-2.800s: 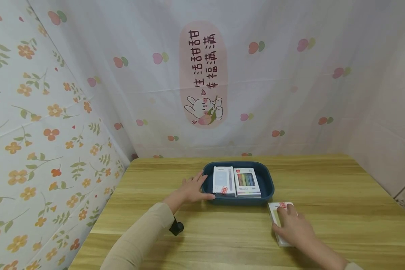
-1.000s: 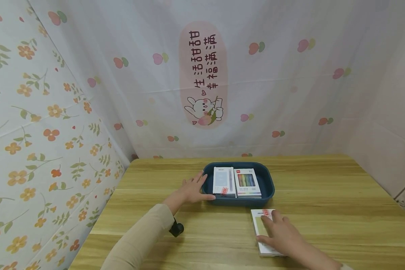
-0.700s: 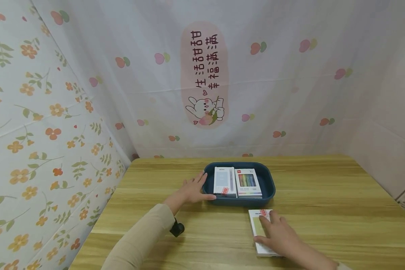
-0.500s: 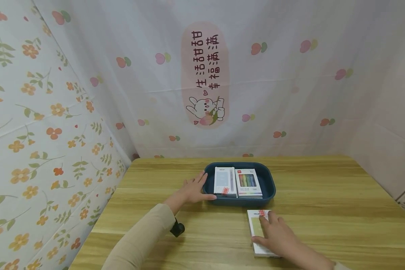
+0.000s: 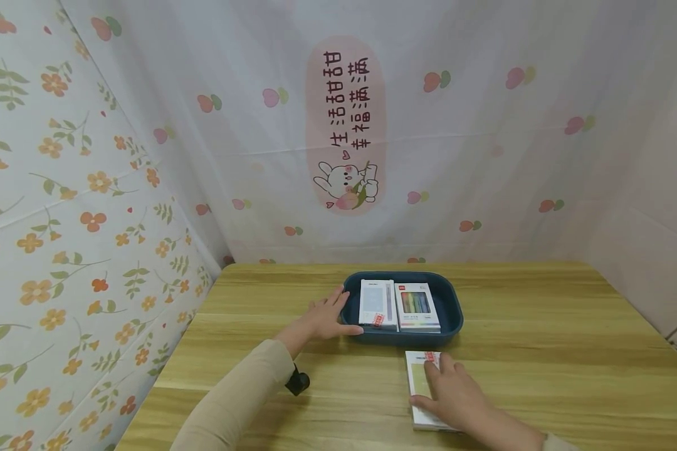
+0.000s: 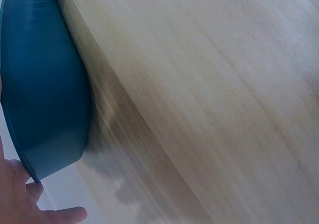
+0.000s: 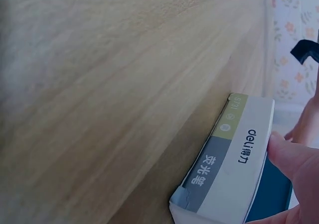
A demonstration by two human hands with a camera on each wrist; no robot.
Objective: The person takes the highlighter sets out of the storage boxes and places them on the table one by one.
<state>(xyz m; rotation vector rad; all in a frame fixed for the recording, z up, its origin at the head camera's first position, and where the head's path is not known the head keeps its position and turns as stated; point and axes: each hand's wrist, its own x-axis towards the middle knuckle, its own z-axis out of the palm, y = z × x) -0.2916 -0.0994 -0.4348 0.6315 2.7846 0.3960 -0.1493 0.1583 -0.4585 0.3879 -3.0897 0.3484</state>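
Observation:
A blue plastic basket (image 5: 402, 339) stands near the back of the table, holding two white boxes side by side. One has a pale blue panel (image 5: 373, 299); the other shows a row of coloured pens (image 5: 415, 302). My left hand (image 5: 323, 321) rests on the basket's left front corner, fingers at the left rim and thumb stretched along the front. In front of the basket, my right hand (image 5: 454, 394) grips a white highlighter box (image 5: 419, 369) with a yellow-green panel. Its grey and yellow-green printed side (image 7: 213, 157) shows in the right wrist view.
A wooden table (image 5: 541, 351) runs back to a patterned curtain (image 5: 474, 156), with a floral curtain (image 5: 79, 250) on the left. A black camera mount (image 5: 297, 381) hangs at the left wrist.
My right hand has brought the highlighter box leftwards and slightly nearer the front edge, so it now lies before the basket. The left hand keeps its place at the basket.

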